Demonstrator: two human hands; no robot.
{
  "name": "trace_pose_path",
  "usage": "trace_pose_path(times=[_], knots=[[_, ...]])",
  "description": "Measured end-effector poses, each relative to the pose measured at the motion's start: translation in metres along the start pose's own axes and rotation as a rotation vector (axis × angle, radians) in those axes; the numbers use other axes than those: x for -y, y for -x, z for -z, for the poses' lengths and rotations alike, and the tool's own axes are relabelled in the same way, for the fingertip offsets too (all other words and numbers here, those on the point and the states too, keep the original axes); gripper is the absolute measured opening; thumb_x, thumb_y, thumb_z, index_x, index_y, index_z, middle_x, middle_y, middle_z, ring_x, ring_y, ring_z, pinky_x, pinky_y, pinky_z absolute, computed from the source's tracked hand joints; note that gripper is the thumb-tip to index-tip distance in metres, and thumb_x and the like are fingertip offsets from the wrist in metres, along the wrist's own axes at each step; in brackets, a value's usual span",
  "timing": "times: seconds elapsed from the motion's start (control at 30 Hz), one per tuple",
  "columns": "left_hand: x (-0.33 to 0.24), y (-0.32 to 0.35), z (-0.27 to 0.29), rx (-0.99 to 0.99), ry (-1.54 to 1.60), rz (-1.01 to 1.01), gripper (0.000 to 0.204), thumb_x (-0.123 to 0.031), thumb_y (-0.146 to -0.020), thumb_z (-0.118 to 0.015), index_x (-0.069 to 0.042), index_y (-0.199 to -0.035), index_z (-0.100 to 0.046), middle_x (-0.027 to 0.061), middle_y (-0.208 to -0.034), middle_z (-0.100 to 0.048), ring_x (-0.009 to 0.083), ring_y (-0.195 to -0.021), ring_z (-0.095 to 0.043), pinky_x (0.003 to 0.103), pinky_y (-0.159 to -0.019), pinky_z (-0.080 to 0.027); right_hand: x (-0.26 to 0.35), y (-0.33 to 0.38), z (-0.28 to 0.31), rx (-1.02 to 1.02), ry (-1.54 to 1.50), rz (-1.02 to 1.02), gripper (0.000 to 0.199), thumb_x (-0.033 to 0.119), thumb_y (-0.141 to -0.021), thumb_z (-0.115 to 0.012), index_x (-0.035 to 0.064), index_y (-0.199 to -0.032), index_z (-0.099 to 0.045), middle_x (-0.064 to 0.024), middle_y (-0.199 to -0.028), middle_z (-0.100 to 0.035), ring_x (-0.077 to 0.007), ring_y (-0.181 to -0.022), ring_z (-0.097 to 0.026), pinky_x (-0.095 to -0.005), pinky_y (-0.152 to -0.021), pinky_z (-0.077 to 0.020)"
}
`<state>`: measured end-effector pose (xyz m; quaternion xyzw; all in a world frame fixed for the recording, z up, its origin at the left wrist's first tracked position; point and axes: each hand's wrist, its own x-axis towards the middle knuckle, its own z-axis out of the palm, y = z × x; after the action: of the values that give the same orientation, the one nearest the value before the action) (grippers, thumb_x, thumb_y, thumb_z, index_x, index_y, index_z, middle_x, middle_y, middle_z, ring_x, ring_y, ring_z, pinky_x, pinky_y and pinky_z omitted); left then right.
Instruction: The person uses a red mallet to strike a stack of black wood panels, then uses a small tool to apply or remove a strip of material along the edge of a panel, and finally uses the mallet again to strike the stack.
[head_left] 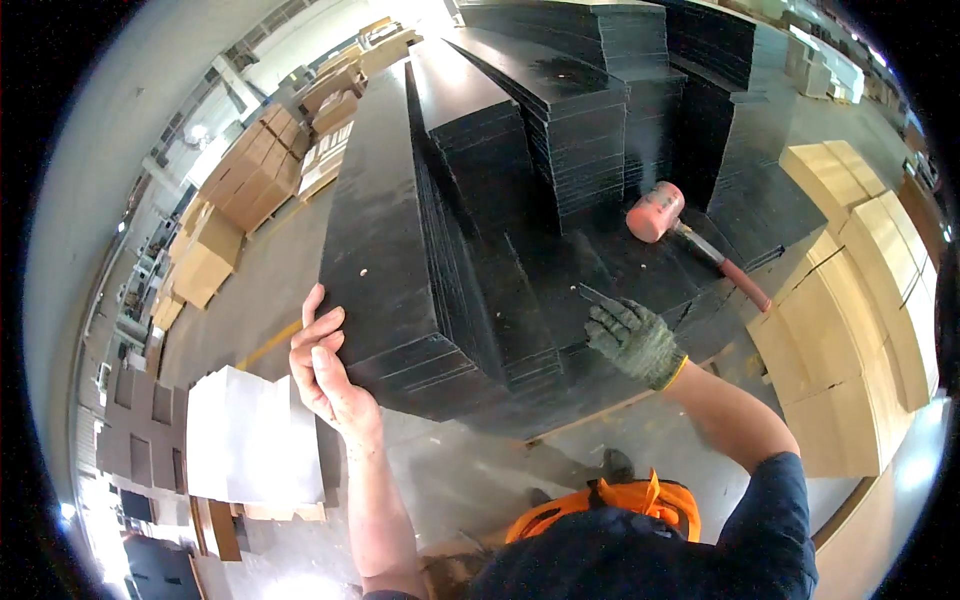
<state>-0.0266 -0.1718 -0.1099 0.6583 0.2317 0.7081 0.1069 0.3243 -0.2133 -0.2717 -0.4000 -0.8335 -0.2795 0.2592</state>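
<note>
My bare left hand [338,385] is at the near left corner of a tall stack of black boards [370,270]. Its fingers are spread apart along the edge, touching the stack rather than wrapped round it. My right hand [636,342], in a grey-green knitted glove with a yellow cuff, is over the lower black boards [540,300] with its fingers apart. A thin dark pointed shape sticks out by its fingertips; I cannot make out whether it is a finger or a separate thing. Beyond that hand lies a mallet [657,212] with a pinkish-red head and red grip.
More black board stacks [590,150] rise behind at differing heights. Pale cardboard cartons [840,330] stand close on the right. To the left are white sheets [250,435] in a pile and brown cartons [205,255]. An orange garment or bag [600,505] is at my waist.
</note>
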Motion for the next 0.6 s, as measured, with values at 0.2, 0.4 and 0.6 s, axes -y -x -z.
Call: trace_pose_path(times=[0.2, 0.4, 0.6], knots=[[-0.002, -0.001, -0.002, 0.010, 0.000, -0.015, 0.029, -0.023, -0.104, -0.046, -0.002, -0.085, -0.051, 0.0153, -0.104, -0.065, 0.0447, -0.127, -0.051, 0.057, -0.111, -0.032, -0.021, 0.003, 0.012, 0.059, -0.187, -0.014, 0.035, 0.018, -0.078, -0.064, 0.0104, -0.112, -0.068, -0.0121, -0.122, -0.066, -0.0307, -0.107, -0.064, -0.0436, -0.089, -0.0538], [-0.003, -0.001, -0.004, -0.006, -0.003, -0.014, 0.028, -0.022, -0.105, -0.045, -0.002, -0.086, -0.052, 0.0152, -0.104, -0.065, 0.0438, -0.124, -0.053, 0.058, -0.111, -0.032, -0.018, 0.003, 0.011, 0.088, -0.102, -0.292, 0.041, 0.025, -0.076, -0.071, 0.0062, -0.112, -0.066, -0.0148, -0.131, -0.060, -0.0340, -0.116, -0.054, -0.0466, -0.101, -0.0438], [-0.006, -0.001, -0.004, 0.006, -0.046, 0.002, 0.028, -0.021, -0.104, -0.045, 0.000, -0.087, -0.052, 0.0177, -0.106, -0.066, 0.0438, -0.126, -0.052, 0.056, -0.111, -0.032, -0.020, 0.020, 0.017, 0.020, 0.107, 0.043, 0.045, 0.021, -0.075, -0.067, 0.0105, -0.119, -0.065, -0.0133, -0.114, -0.068, -0.0312, -0.102, -0.061, -0.0481, -0.083, -0.0521]])
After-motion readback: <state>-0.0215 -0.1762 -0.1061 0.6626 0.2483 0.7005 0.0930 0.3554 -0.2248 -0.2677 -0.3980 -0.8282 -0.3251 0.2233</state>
